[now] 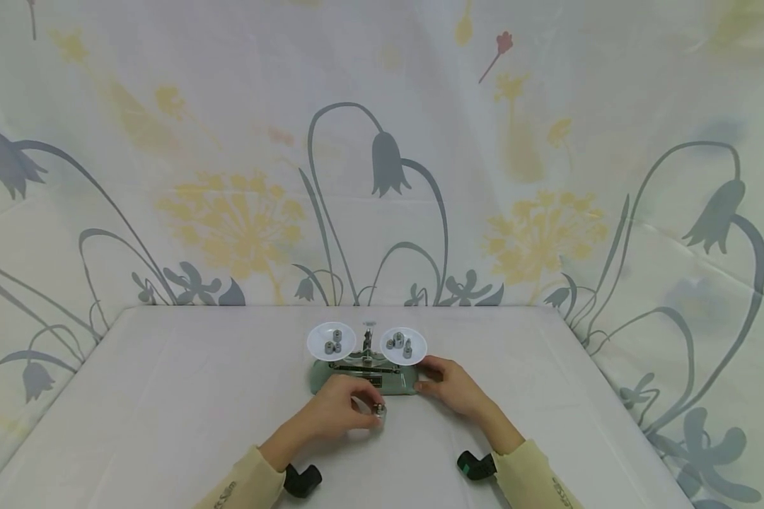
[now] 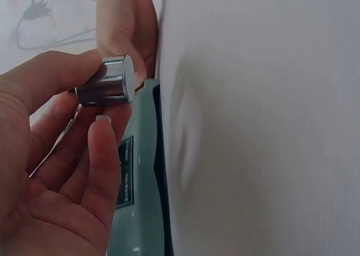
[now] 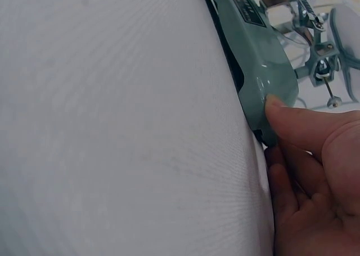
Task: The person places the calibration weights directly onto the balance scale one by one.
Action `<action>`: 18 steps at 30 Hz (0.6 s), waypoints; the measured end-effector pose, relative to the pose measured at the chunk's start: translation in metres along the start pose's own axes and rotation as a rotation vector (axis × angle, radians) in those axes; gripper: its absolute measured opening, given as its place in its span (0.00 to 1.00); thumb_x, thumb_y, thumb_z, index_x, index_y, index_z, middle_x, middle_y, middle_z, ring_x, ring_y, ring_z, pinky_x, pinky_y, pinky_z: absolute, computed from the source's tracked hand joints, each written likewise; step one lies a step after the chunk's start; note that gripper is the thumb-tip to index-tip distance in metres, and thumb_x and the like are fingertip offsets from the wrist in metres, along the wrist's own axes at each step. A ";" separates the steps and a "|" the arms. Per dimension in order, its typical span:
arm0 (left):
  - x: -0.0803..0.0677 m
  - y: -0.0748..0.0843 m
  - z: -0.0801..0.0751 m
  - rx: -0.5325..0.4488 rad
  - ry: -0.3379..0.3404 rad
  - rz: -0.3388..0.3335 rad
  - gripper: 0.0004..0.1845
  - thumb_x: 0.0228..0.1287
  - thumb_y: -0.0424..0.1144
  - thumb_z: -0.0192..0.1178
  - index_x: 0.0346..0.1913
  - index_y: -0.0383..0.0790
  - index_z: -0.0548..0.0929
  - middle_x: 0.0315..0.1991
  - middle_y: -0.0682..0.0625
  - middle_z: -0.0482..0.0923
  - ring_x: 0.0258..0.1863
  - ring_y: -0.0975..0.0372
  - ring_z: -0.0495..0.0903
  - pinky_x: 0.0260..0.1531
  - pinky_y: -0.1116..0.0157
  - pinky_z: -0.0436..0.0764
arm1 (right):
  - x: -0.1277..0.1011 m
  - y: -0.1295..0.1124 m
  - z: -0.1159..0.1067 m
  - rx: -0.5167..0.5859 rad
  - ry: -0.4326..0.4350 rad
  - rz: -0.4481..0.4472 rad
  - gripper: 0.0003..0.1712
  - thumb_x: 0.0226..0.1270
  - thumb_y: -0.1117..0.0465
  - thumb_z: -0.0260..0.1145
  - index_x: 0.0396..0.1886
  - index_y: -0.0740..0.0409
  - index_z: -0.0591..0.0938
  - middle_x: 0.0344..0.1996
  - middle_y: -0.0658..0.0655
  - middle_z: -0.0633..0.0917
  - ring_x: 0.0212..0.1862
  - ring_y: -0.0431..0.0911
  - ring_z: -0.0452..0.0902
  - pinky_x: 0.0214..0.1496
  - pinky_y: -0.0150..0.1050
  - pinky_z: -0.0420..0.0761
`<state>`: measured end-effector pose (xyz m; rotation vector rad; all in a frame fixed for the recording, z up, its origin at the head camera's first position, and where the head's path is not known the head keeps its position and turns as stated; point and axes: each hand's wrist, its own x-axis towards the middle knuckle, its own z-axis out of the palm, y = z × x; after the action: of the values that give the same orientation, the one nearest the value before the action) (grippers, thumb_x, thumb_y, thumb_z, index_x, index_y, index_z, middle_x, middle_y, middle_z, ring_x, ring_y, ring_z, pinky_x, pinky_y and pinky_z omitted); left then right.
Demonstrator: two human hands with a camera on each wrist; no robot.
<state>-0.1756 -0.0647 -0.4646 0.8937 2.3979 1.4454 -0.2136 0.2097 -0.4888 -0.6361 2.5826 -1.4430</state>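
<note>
Backdrop: a pale floral curtain (image 1: 382, 141) hangs behind and to both sides of the work surface.
Table: a table under a white cloth (image 1: 165, 396); the balance sits at its middle, toward the far edge.
Balance: a green beam balance (image 1: 364, 375) with its long side running left to right across the person's view.
Pans: the left pan (image 1: 331, 341) and the right pan (image 1: 403, 345) each carry a few small grey weights; the exact count is hard to make out.
Right hand: the right hand (image 1: 452, 387) rests against the right end of the balance base, thumb (image 3: 292, 118) pressed on the green casing, other fingers relaxed beneath it and gripping nothing.
Left hand: the left hand (image 1: 340, 410) is just in front of the base, thumb and fingers (image 2: 104, 149) curled to pinch the cylinder.
Cylinder: a small shiny metal weight (image 2: 107, 80), held off the cloth with its axis roughly level and its flat end face toward the base.
Key relation: the weight lies on the near side of the base, and both pans are beyond and above it; the left hand holds it, nearer the left pan than the right.
</note>
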 end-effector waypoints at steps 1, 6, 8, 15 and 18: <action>-0.002 -0.001 -0.002 -0.004 0.002 -0.004 0.12 0.50 0.32 0.75 0.37 0.46 0.87 0.33 0.60 0.83 0.35 0.64 0.82 0.35 0.68 0.83 | 0.000 0.000 0.000 0.001 -0.001 -0.008 0.27 0.63 0.65 0.71 0.61 0.67 0.78 0.59 0.65 0.79 0.63 0.59 0.74 0.65 0.51 0.72; -0.009 -0.002 -0.013 -0.004 0.011 -0.008 0.11 0.51 0.31 0.74 0.38 0.45 0.87 0.35 0.59 0.83 0.36 0.64 0.82 0.35 0.68 0.83 | -0.001 -0.001 0.000 0.025 -0.002 -0.016 0.27 0.63 0.66 0.71 0.61 0.69 0.77 0.60 0.66 0.79 0.63 0.60 0.74 0.65 0.52 0.72; -0.013 -0.001 -0.017 0.010 0.017 -0.007 0.11 0.52 0.31 0.74 0.39 0.44 0.87 0.35 0.58 0.83 0.36 0.64 0.82 0.35 0.68 0.83 | -0.001 -0.002 0.000 0.030 -0.005 -0.006 0.28 0.63 0.65 0.71 0.62 0.68 0.77 0.60 0.66 0.79 0.63 0.60 0.74 0.66 0.52 0.71; -0.027 0.000 -0.034 0.056 0.057 -0.015 0.11 0.52 0.31 0.74 0.38 0.44 0.87 0.35 0.57 0.83 0.36 0.60 0.82 0.33 0.68 0.82 | 0.000 0.001 0.000 0.006 -0.001 0.020 0.28 0.63 0.64 0.71 0.62 0.67 0.77 0.61 0.65 0.79 0.64 0.60 0.73 0.66 0.51 0.72; -0.033 0.000 -0.042 0.064 0.079 -0.029 0.11 0.52 0.32 0.74 0.39 0.44 0.87 0.36 0.57 0.83 0.37 0.60 0.83 0.34 0.67 0.83 | 0.000 0.001 0.000 0.002 0.005 0.024 0.28 0.63 0.64 0.71 0.62 0.67 0.77 0.60 0.65 0.79 0.64 0.60 0.73 0.66 0.51 0.72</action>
<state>-0.1686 -0.1151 -0.4474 0.8280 2.5169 1.4260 -0.2136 0.2104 -0.4900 -0.6004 2.5828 -1.4415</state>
